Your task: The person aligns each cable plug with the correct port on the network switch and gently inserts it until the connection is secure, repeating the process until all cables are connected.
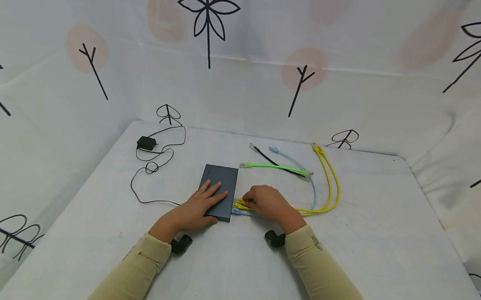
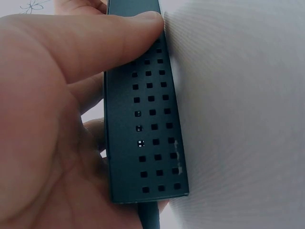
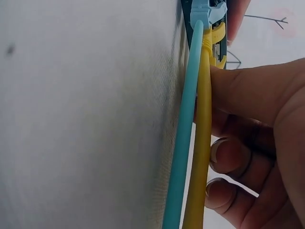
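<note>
A flat dark network switch lies on the white table. My left hand rests on it, straight fingers spread over the top and thumb against the near side, which shows rows of square vent holes in the left wrist view. At the switch's right edge, my right hand pinches a yellow network cable close to its plug. Nearer me, a light-blue cable and another yellow cable run side by side, with their plugs in the ports. The pinched plug's tip is hidden by fingers.
Behind my right hand lie a short green cable and a black cable, crossing the light-blue one. A black power adapter sits back left, its thin looped cord leading to the switch. A patterned cloth hangs behind the table.
</note>
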Tool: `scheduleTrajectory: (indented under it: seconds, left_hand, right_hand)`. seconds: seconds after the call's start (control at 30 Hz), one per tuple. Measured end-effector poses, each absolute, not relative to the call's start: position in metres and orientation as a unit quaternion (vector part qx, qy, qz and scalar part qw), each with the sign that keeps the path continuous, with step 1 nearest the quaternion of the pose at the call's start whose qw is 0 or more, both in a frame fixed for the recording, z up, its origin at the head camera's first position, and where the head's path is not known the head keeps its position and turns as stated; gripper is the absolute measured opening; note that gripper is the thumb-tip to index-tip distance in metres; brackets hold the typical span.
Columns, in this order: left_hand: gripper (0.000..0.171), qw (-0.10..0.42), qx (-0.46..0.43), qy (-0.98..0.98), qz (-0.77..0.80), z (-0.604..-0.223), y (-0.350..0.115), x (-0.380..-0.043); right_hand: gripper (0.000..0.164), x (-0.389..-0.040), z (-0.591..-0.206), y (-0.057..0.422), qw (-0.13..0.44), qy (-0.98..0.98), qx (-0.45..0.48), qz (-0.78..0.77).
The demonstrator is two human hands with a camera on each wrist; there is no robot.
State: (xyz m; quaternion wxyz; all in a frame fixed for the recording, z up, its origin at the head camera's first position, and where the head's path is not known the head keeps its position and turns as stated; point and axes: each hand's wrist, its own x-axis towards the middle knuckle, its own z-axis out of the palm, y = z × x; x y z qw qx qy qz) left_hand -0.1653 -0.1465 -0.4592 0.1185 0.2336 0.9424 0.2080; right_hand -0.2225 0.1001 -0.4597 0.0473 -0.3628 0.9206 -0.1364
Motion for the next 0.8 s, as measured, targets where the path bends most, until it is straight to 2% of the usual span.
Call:
scheduleTrajectory:
  seconds: [0.43,0.8]
  left_hand:
    - [0.074,0.113,0.235,0.943,0.205,-0.4674,-0.1488,-0.1682]
    - [0.073,0.118,0.234,0.943,0.205,-0.4669,-0.1481,-0.1682]
  right_hand:
    - [0.020,-0.2229,-0.4577,0.1017,0.041,0.910,-0.381,-0.160]
    - [0.021,-0.2243,-0.4557,0.1014,0.065,0.900,-0.383,-0.196]
